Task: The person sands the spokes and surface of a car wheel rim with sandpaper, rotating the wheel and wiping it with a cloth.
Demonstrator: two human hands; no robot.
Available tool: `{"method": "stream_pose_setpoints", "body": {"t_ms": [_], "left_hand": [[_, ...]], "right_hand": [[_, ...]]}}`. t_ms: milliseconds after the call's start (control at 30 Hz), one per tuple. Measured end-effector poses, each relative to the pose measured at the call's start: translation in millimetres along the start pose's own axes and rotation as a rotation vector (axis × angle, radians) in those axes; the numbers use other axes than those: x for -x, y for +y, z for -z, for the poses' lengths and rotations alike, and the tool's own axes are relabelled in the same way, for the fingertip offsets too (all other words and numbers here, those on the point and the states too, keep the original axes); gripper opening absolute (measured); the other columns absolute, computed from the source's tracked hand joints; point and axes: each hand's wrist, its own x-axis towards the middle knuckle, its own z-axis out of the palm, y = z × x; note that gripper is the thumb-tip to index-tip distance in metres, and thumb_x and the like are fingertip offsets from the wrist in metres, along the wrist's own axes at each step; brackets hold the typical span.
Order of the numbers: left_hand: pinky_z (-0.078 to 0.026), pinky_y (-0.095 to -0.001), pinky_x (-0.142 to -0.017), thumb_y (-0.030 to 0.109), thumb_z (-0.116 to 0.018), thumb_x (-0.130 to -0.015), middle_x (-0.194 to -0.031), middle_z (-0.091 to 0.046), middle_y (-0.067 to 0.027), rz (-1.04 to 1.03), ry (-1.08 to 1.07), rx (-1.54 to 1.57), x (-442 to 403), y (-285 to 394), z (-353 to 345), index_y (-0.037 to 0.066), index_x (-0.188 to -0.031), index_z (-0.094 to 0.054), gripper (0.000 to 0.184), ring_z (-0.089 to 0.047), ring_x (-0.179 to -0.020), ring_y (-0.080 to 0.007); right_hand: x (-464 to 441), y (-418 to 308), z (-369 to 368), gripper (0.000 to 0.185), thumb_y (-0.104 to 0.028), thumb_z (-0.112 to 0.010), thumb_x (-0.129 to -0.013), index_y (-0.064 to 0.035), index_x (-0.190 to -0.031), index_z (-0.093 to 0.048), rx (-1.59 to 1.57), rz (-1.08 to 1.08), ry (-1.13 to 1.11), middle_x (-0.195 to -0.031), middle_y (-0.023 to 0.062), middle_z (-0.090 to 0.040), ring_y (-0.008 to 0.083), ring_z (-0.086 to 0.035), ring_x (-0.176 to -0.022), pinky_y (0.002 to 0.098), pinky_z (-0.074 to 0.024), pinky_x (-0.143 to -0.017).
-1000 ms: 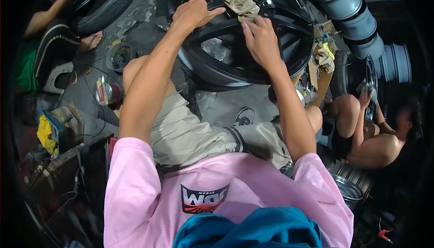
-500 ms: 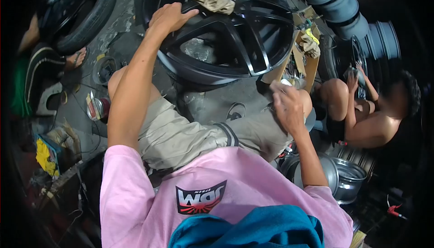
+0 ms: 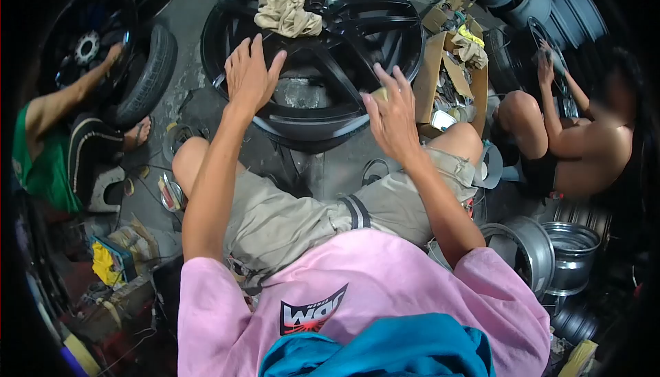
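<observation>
A black multi-spoke wheel rim [image 3: 330, 66] lies tilted in front of my knees, with a crumpled beige cloth [image 3: 285, 11] on its spokes. My left hand [image 3: 251, 78] is over the rim's near left edge, fingers spread and holding nothing; whether it touches the metal I cannot tell. Over the near right edge is my right hand [image 3: 397, 116], its fingers bent and parted. A small pale-yellow piece [image 3: 380, 94] shows between its thumb and fingers, partly hidden, its kind unclear.
To the right stands a cardboard box [image 3: 427, 88] with tools and rags. Beyond it a person [image 3: 584, 126] handles another rim. On the left, a person in green [image 3: 48, 153] reaches to a black rim [image 3: 86, 47] beside a tire [image 3: 148, 78]. Silver rims [image 3: 574, 260] stand at lower right.
My right hand has moved from above my knee up and left to the rim. My left hand's fingers have spread. The rim and cloth appear farther left as the view shifts.
</observation>
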Motion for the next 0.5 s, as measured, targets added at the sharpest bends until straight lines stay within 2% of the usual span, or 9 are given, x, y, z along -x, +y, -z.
{"method": "stream_pose_setpoints", "body": {"t_ms": [100, 167, 200, 233, 300, 333, 367, 433, 500], "left_hand": [[-0.031, -0.0565, -0.126, 0.048, -0.070, -0.102, -0.156, -0.051, -0.0290, -0.111, -0.007, -0.102, 17.8, 0.3, 9.7, 0.000, -0.153, -0.055, 0.071, -0.046, -0.148, -0.0469], [-0.033, -0.0548, -0.126, 0.041, -0.073, -0.101, -0.158, -0.050, -0.0295, -0.129, -0.030, -0.111, 23.6, 17.8, 22.5, 0.000, -0.147, -0.060, 0.063, -0.044, -0.150, -0.0473], [-0.036, -0.0524, -0.125, 0.038, -0.073, -0.102, -0.159, -0.050, -0.0270, -0.133, -0.049, 0.106, 22.2, 30.1, 28.9, 0.000, -0.146, -0.061, 0.059, -0.046, -0.149, -0.0455], [-0.039, -0.0501, -0.123, 0.035, -0.073, -0.103, -0.160, -0.051, -0.0245, -0.134, -0.069, 0.323, 19.5, 42.6, 33.6, 0.001, -0.145, -0.063, 0.054, -0.048, -0.149, -0.0437], [-0.044, -0.0470, -0.120, 0.027, -0.070, -0.105, -0.152, -0.060, -0.0221, -0.305, -0.088, 0.381, 12.1, 67.7, 36.5, 0.000, -0.136, -0.069, 0.042, -0.054, -0.145, -0.0408], [-0.044, -0.0472, -0.119, 0.027, -0.070, -0.105, -0.149, -0.063, -0.0209, -0.346, -0.146, 0.396, 10.1, 77.3, 33.1, 0.001, -0.133, -0.071, 0.038, -0.055, -0.143, -0.0399], [-0.045, -0.0474, -0.119, 0.026, -0.069, -0.105, -0.146, -0.065, -0.0197, -0.389, -0.204, 0.409, 7.9, 85.4, 29.7, 0.001, -0.130, -0.073, 0.035, -0.057, -0.142, -0.0391], [-0.049, -0.0468, -0.113, 0.027, -0.069, -0.105, -0.130, -0.072, -0.0164, -0.481, -0.233, 0.390, 4.0, 99.7, 21.7, 0.003, -0.123, -0.075, 0.031, -0.063, -0.132, -0.0363], [-0.051, -0.0484, -0.109, 0.026, -0.070, -0.103, -0.112, -0.071, -0.0148, -0.539, -0.333, 0.345, -0.8, 111.1, 17.4, 0.004, -0.115, -0.076, 0.026, -0.066, -0.117, -0.0363]], "right_hand": [[18.1, -4.7, 27.6, 0.027, -0.021, -0.063, -0.108, -0.0036, -0.115, -0.083, -0.196, -0.039, 0.007, -0.162, 0.0176, -0.053, 0.0447, -0.039, -0.154, 0.0520, -0.0352, -0.125], [30.3, 2.9, 49.8, 0.028, -0.021, -0.063, -0.108, -0.0033, -0.116, -0.083, -0.326, -0.066, -0.107, -0.164, 0.0177, -0.050, 0.0436, -0.040, -0.153, 0.0498, -0.0366, -0.125], [36.0, 7.6, 53.4, 0.033, -0.025, -0.058, -0.111, -0.0033, -0.116, -0.082, -0.290, -0.065, -0.045, -0.148, 0.0177, -0.064, 0.0368, -0.055, -0.140, 0.0491, -0.0425, -0.119], [38.6, 13.9, 56.7, 0.033, -0.025, -0.058, -0.111, -0.0033, -0.116, -0.082, -0.290, -0.077, -0.045, -0.148, 0.0177, -0.064, 0.0368, -0.055, -0.140, 0.0491, -0.0425, -0.119], [36.4, 27.4, 59.6, 0.042, -0.034, -0.050, -0.116, -0.0040, -0.118, -0.080, -0.584, -0.510, -0.080, -0.122, 0.0122, -0.075, 0.0278, -0.071, -0.114, 0.0440, -0.0567, -0.099], [39.4, 33.8, 50.5, 0.053, -0.045, -0.045, -0.117, -0.0036, -0.118, -0.078, -0.715, -0.756, -0.024, -0.097, 0.0058, -0.076, 0.0171, -0.073, -0.086, 0.0343, -0.0586, -0.070], [39.3, 37.8, 48.1, 0.053, -0.045, -0.045, -0.117, -0.0036, -0.118, -0.078, -0.721, -0.760, -0.014, -0.097, 0.0058, -0.076, 0.0171, -0.073, -0.086, 0.0343, -0.0586, -0.070], [38.9, 43.8, 46.0, 0.050, -0.047, -0.054, -0.115, -0.0028, -0.116, -0.078, -1.114, -0.909, 0.072, -0.094, 0.0050, -0.074, 0.0110, -0.070, -0.078, 0.0276, -0.0525, -0.058], [36.9, 40.8, 46.3, 0.045, -0.044, -0.061, -0.112, -0.0025, -0.114, -0.078, -1.171, -0.952, 0.104, -0.092, 0.0048, -0.074, 0.0095, -0.068, -0.075, 0.0266, -0.0508, -0.057]]}}
